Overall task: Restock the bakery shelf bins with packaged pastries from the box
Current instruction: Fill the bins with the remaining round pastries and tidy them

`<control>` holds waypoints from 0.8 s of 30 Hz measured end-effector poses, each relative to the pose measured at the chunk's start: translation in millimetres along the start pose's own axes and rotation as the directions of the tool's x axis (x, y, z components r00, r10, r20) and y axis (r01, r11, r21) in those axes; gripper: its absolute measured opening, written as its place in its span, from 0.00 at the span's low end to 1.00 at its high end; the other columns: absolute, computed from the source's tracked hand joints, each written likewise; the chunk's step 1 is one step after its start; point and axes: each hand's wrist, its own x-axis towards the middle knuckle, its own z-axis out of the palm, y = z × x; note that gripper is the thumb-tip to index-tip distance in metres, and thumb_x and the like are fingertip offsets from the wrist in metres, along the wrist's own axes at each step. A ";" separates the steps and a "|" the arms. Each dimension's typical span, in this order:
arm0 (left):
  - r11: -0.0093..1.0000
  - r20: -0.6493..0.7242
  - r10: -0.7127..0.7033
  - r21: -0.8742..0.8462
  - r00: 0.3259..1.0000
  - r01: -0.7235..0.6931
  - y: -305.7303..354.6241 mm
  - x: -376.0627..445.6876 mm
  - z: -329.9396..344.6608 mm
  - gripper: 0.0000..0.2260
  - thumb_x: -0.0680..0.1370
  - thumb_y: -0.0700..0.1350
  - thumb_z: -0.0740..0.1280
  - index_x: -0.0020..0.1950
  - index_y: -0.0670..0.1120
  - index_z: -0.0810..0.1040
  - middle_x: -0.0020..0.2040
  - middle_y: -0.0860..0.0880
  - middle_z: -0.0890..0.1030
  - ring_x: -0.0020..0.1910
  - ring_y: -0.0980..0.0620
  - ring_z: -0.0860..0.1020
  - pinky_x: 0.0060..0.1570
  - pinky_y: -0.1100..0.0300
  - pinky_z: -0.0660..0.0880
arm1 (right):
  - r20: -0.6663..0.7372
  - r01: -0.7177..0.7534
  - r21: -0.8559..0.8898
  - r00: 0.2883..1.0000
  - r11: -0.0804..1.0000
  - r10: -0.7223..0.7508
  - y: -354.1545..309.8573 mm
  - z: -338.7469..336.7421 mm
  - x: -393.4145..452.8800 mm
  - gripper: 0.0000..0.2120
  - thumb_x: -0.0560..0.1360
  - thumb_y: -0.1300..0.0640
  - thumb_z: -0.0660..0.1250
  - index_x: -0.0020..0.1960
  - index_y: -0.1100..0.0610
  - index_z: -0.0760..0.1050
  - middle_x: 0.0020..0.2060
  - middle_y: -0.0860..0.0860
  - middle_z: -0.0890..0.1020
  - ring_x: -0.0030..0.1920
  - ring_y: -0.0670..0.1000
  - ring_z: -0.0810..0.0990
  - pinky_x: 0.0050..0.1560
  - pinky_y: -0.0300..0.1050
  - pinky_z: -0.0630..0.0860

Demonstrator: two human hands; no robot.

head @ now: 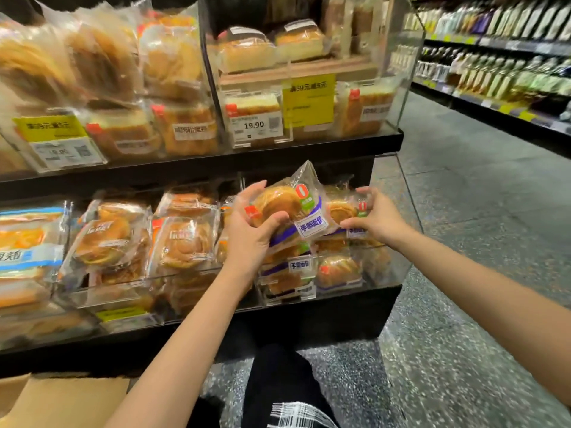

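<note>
left hand point(247, 233) grips round golden pastry pack point(285, 208), clear wrap, blue-white label | right hand point(375, 216) pinches second pack point(343, 211) just beside | bin point(398, 273) below both

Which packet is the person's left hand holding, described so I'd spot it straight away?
Find the lower shelf's clear bin at the right end. Above it the left hand grips a pastry packet: a round golden bun in clear wrap. It is the one lifted and tilted with its blue-and-white label facing you; the right hand holds a lower packet beside it.
</note>
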 end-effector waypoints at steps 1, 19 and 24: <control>1.000 0.030 0.014 0.012 0.999 -0.015 -0.3 1.0 1.6 0.19 0.73 0.38 0.70 0.59 0.52 0.71 0.57 0.51 0.75 0.50 0.63 0.77 0.47 0.71 0.74 | -0.015 -0.016 -0.002 1.000 1.000 0.016 0.6 4.9 4.5 0.46 0.58 0.60 0.82 0.70 0.57 0.63 0.58 0.57 0.77 0.59 0.54 0.77 0.62 0.51 0.73; 0.689 0.281 0.133 0.663 0.950 -0.293 -18.1 17.0 81.9 0.19 0.64 0.68 0.70 0.44 0.55 0.77 0.45 0.58 0.72 0.46 0.60 0.69 0.47 0.63 0.67 | 0.154 -0.045 0.231 0.988 0.972 0.009 -2.1 -40.0 26.7 0.09 0.81 0.50 0.59 0.50 0.54 0.75 0.43 0.65 0.78 0.34 0.51 0.80 0.30 0.37 0.75; 0.297 0.327 0.295 0.862 0.898 -0.412 -35.1 19.8 78.1 0.29 0.71 0.71 0.54 0.43 0.52 0.85 0.45 0.51 0.76 0.48 0.48 0.70 0.50 0.54 0.59 | 0.297 -0.189 0.345 0.951 0.920 0.084 -4.7 -43.2 19.2 0.19 0.81 0.44 0.54 0.55 0.58 0.73 0.44 0.66 0.80 0.43 0.59 0.83 0.49 0.51 0.81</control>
